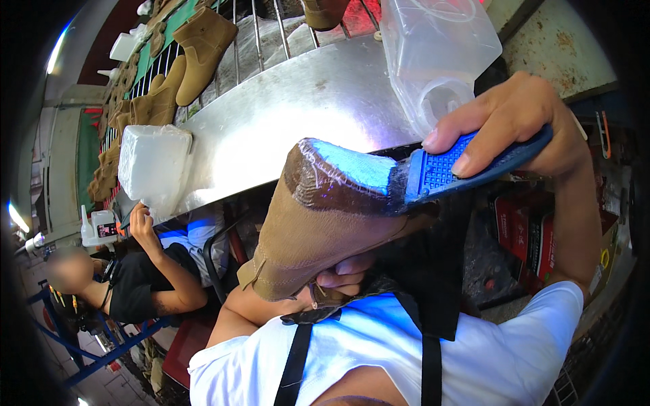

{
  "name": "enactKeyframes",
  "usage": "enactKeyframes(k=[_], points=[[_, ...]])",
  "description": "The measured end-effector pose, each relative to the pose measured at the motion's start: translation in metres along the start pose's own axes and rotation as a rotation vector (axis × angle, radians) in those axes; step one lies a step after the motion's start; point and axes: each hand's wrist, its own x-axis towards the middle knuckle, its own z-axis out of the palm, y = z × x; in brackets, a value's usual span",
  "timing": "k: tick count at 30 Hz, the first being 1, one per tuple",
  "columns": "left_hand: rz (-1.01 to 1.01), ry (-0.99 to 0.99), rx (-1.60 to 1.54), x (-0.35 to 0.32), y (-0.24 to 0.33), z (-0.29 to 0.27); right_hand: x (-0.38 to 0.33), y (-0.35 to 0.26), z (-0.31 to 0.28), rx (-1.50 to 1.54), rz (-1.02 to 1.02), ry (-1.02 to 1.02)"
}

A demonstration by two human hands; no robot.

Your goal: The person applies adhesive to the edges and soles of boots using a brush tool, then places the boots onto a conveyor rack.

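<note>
A tan ankle boot (298, 230) lies tilted in front of my chest, its underside turned up. My left hand (345, 274) is closed around it from below, with only some fingers showing. Dark, wet-looking coating covers the lower band of the boot, and the underside glows pale blue under bright light. In my right hand (511, 125) is a blue plastic brush (440, 172) with a gridded grip. Its short bristles touch the edge of the boot's underside. Beyond the brush stands a translucent plastic container (433, 54) with a round opening.
A shiny metal worktop (284, 108) stretches ahead, with a whitish translucent block-shaped container (154, 162) on its left. Several tan boots (203, 57) stand on a metal rack at the far left. A co-worker (149, 271) sits at the left. Red boxes (518, 230) are at the right.
</note>
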Motion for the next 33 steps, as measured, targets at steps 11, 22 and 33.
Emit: enactKeyframes(k=[11,22,33], points=[[0.228,0.037,0.29,0.004,0.017,-0.007,0.008,0.028,0.098,0.131,0.3,1.031],[0.598,0.146,0.731,-0.014,0.042,-0.024,0.004,0.056,0.12,-0.029,0.04,1.005],[1.511,0.161,1.6,-0.034,0.153,0.002,0.006,0.02,0.029,0.541,-0.183,1.283]])
